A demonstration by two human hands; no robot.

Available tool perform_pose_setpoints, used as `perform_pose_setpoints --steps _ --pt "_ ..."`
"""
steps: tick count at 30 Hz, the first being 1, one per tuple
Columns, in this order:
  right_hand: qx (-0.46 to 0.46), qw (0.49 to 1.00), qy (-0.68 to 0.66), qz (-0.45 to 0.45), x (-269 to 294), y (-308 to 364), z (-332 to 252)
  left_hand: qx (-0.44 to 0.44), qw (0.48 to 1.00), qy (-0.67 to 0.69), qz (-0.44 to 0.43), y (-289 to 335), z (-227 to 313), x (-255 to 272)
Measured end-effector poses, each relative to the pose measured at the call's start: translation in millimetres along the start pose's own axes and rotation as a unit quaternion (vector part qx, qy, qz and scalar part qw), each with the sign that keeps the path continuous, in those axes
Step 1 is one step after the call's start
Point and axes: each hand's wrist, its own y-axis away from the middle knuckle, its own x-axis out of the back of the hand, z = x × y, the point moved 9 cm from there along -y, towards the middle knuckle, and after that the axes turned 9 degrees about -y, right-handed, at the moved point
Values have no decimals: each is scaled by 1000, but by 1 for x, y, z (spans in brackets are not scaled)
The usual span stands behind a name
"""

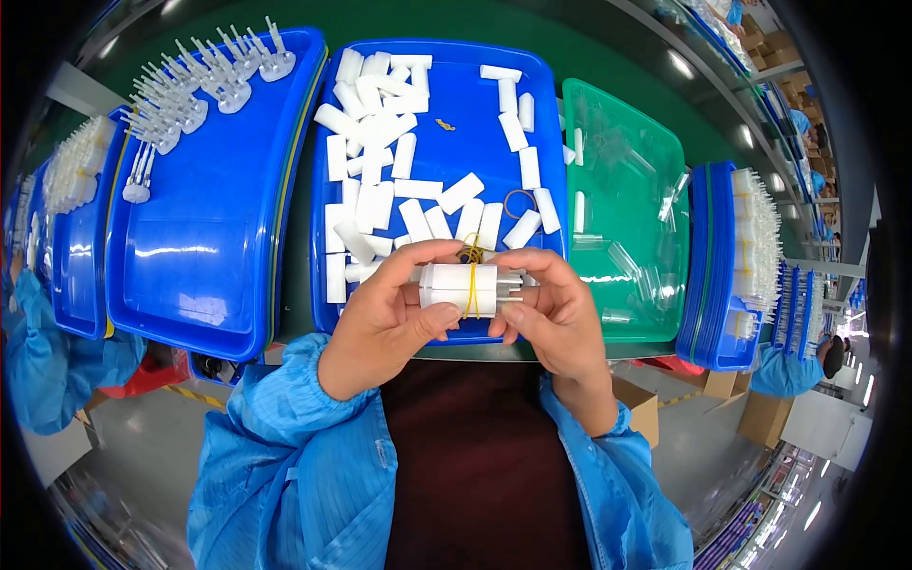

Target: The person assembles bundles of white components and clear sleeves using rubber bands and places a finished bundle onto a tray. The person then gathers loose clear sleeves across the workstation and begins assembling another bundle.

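Between my two hands lies a bundle of white cylinders (446,285) on a clear plastic base with prongs, held sideways over the near edge of the blue tray (456,157). A yellow rubber band (472,294) wraps around the bundle, with a loose twist of it on top. My left hand (385,309) grips the disc end with thumb and fingers. At the other end, where clear prongs stick out, my right hand (567,318) pinches with thumb and fingers. Many loose white cylinders (378,128) lie in the tray, with loose rubber bands (445,124) among them.
At right, a green tray (622,318) holds clear tubes (624,258). On the left, another blue tray (190,256) carries clear pronged bases (228,90) along its far side. Stacked blue trays (708,275) stand far right with white bundles (755,237). Blue-sleeved people (43,347) sit to both sides.
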Motion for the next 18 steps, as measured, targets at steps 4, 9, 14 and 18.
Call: perform_pose_setpoints --steps 4,9,14,18 --pt "-4 1000 -22 17 7 -1 2 36 999 -29 -28 2 -6 -1" --pt "-27 999 17 2 10 -1 4 31 999 -21 -29 2 -7 0" --pt "3 1000 1 -30 8 -2 -1 37 998 -23 -39 1 -9 -2" --pt "-14 999 14 -40 10 -2 2 36 998 -34 -44 0 -9 -6"
